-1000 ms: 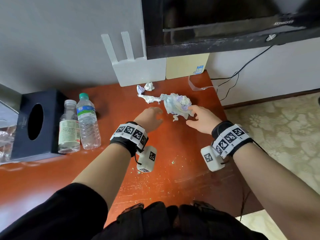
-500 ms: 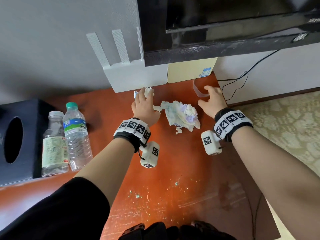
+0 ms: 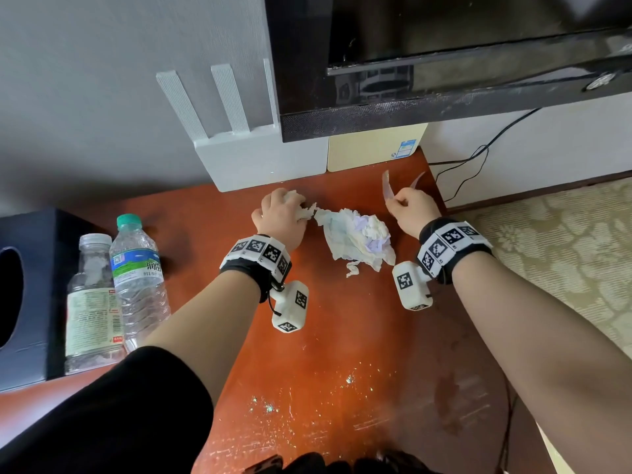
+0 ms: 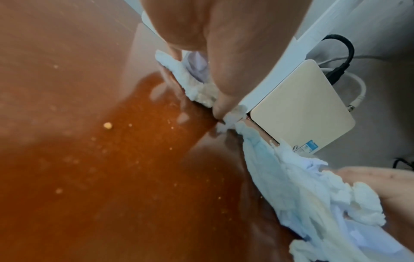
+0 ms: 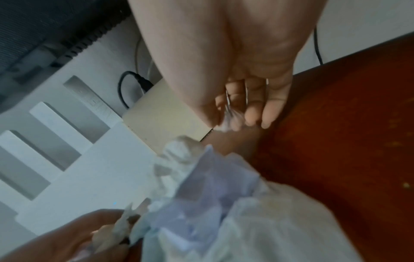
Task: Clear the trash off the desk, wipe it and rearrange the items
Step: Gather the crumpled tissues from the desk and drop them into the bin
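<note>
From the head view, taking the white router [image 3: 260,159] at the back of the desk [image 3: 342,336] as the landmark: half a second earlier the left hand [image 3: 278,217] lay flat with straight fingers on the small tissue wad [image 3: 301,208] just in front of the router, and now its fingers are curled round that wad; the right hand [image 3: 412,208], which was then only reaching past the router's right end, now pinches the clear plastic strip [image 3: 388,184] and has lifted it off the wood. That suggests two pieces of trash are secured and the clearing step is under way, with the large crumpled tissue [image 3: 355,239] lying loose between the hands, in front of the router; wiping looks not yet begun, since crumbs dot the near desk. Counted here: two hands, two tissue pieces, one plastic strip, two bottles [image 3: 136,278] well left of the router, one black tissue box [image 3: 20,295] left of those, one beige box [image 3: 372,148] touching the router's right side. The left wrist view shows one thumb and fingers clamped on the small wad [image 4: 197,88], a twisted strand joining it to the large tissue [image 4: 302,195], with scattered crumbs. The right wrist view, blurred, shows fingertips [image 5: 253,117] closed together on the strip [image 5: 228,115], beside the router's three antennas.
</note>
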The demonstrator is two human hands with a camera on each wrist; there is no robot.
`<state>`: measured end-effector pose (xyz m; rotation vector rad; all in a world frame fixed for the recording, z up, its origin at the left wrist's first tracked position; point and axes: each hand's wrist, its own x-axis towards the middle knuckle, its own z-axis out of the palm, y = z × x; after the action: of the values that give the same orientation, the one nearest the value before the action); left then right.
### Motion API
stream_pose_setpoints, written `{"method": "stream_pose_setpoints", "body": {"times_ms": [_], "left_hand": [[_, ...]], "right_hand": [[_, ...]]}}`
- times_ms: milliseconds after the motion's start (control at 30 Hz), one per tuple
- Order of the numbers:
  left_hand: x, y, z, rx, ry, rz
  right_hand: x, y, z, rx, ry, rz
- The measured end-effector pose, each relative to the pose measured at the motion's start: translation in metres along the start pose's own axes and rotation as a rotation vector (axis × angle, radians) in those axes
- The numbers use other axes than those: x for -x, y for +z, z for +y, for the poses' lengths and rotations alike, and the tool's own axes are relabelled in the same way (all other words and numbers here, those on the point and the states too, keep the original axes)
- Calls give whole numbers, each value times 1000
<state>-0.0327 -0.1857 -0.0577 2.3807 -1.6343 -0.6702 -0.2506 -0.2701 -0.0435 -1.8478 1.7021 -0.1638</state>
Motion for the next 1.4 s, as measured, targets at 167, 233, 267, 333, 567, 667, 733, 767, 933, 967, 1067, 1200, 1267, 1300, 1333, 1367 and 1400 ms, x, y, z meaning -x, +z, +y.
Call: {"method": "stream_pose_setpoints", "body": {"times_ms": [167, 233, 267, 333, 567, 667, 733, 767, 933, 967, 1067, 1200, 1267, 1300, 1333, 1367, 1400], "left_hand": [[6, 2, -4, 107, 15, 22], [9, 0, -4, 168, 33, 43], [12, 0, -4, 194, 41, 63], [18, -1, -2, 234, 64, 91], [30, 18, 9, 301, 247, 82], [33, 25, 21, 351, 251, 15], [35, 27, 29, 355, 232, -59], [35, 28, 31, 335, 225, -103], [34, 30, 35, 118, 268, -224], [34, 31, 35, 105, 275, -204], [33, 32, 36, 126, 251, -169], [36, 26, 32, 235, 236, -185], [40, 21, 29, 262, 213, -176], [42, 19, 29, 261, 202, -168], [45, 16, 28, 264, 192, -160], [47, 13, 27, 274, 183, -150], [50, 10, 25, 287, 172, -139]], "right_hand": [[26, -2, -11, -166, -121, 146], [39, 1, -11, -178, -259, 123], [45, 4, -8, -148, -312, 84], [56, 9, -6, -35, -347, 1], [65, 10, -12, 211, -211, -250], [59, 17, -9, 353, -201, -289], [56, 20, -7, 380, -201, -279], [56, 21, -6, 370, -204, -266], [55, 26, -2, 212, -188, -244], [56, 26, -1, 171, -188, -242], [56, 24, 3, 36, -174, -228], [56, 23, 7, -22, -165, -152], [59, 22, 5, -38, -146, -115], [61, 21, 4, -45, -139, -101], [63, 20, 3, -49, -136, -87], [66, 19, 1, -49, -134, -71], [68, 18, 0, -51, -131, -52]]}}
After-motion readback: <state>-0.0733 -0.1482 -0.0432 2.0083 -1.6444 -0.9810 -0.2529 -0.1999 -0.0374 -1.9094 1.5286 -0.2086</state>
